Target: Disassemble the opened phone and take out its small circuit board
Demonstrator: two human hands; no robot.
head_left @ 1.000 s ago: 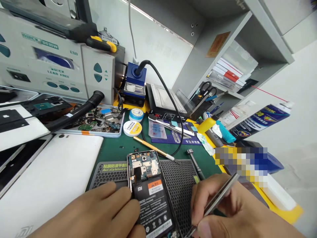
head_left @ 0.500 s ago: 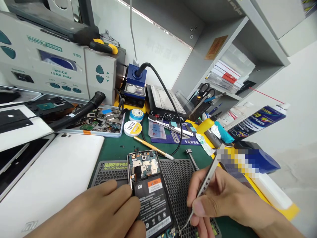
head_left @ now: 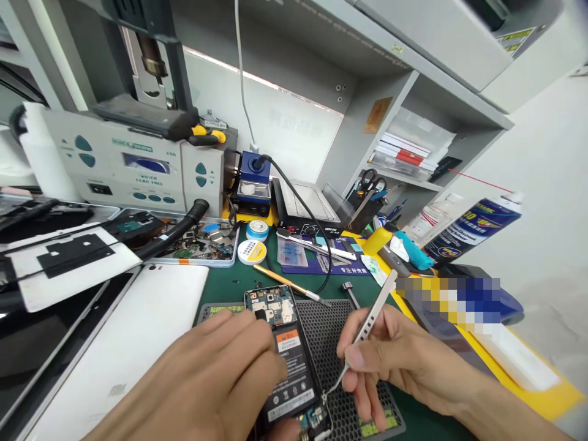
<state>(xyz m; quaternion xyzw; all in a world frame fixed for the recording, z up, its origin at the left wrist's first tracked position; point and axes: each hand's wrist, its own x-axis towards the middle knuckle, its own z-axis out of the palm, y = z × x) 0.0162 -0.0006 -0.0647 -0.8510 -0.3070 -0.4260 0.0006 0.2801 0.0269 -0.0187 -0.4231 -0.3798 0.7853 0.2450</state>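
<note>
An opened smartphone (head_left: 294, 358) lies on a black honeycomb mat (head_left: 335, 334), its black battery (head_left: 296, 373) and upper circuit board (head_left: 271, 306) exposed. My left hand (head_left: 220, 367) is curled over the phone's left side, covering part of the battery; its thumb shows near the bottom end. Between the thumb and fingers of my right hand (head_left: 372, 355) is a pair of curved metal tweezers (head_left: 367, 327). The tweezer tips are at the phone's lower right edge, by the small lower board (head_left: 315, 419). Whether they grip anything is too small to tell.
A yellow-handled pen-like tool (head_left: 287, 282) lies behind the phone. Beyond stand a hot-air station (head_left: 138, 168), a parts tray (head_left: 202, 245) and a black hot plate (head_left: 303, 208). White tablet-like panels (head_left: 151, 324) lie left; a spray can (head_left: 473, 229) stands right.
The view has tilted up and shifted left. My left hand has moved right, further over the battery and the phone. The tweezer tips remain at the phone's lower right edge.
</note>
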